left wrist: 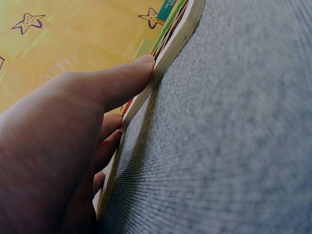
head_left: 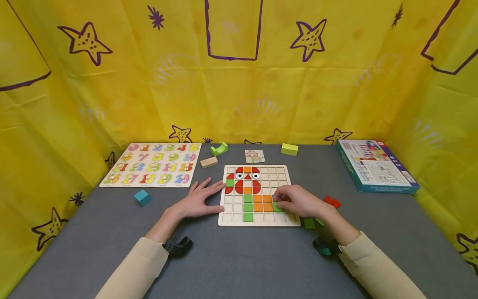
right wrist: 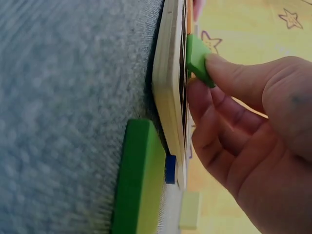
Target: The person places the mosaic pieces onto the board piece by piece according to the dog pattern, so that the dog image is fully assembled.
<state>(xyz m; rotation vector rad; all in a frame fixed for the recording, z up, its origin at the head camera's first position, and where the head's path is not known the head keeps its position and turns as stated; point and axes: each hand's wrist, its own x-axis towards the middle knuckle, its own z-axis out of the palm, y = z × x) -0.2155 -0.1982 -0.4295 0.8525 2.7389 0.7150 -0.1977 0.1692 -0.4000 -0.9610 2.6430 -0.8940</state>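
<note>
On the table lies a wooden grid board (head_left: 228, 216), partly filled with red, orange and green tiles, some forming an owl-like face. Its left edge is touched by my left hand (head_left: 199, 200), fingers spread and thumb extended; the left wrist view shows the thumb (left wrist: 129, 78) against the wooden rim. Over the right part of the grid, my right hand (head_left: 298, 201) pinches a green square tile (right wrist: 199, 58) between thumb and finger. That tile is tilted in the right wrist view, beside an orange tile (head_left: 267, 207). Part of the grid is hidden under the right hand.
Loose green tiles (head_left: 309, 224) and red tiles (head_left: 332, 202) lie right of the board. A picture card (head_left: 255, 156) sits behind it. A number board (head_left: 149, 166), a blue block (head_left: 142, 197) and a wooden block (head_left: 208, 162) are left; a box (head_left: 379, 166) lies right.
</note>
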